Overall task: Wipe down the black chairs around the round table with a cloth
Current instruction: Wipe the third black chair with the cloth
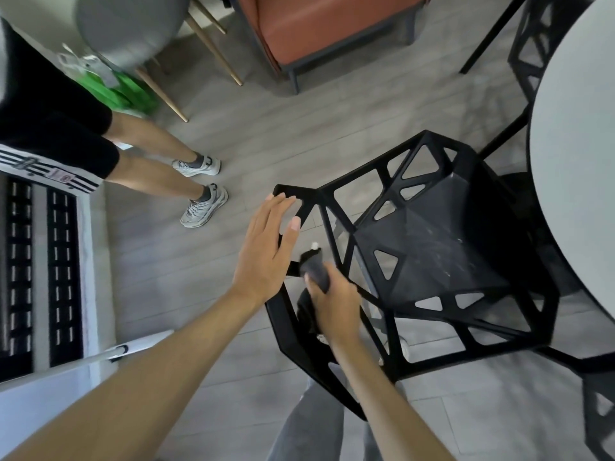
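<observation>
We judge the job only partly done: low in the frame our right hand (336,304) grips the dark cloth (314,269) against the near black chair (432,247)'s backrest, left hand (266,251) flat-fingered beside it, its dusty-looking seat and the second chair (539,44) at upper right seemingly unwiped.

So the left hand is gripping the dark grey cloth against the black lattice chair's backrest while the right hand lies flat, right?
Hands are swapped. In the head view the right hand grips the dark grey cloth against the black lattice chair, while the left hand lies flat.
</observation>
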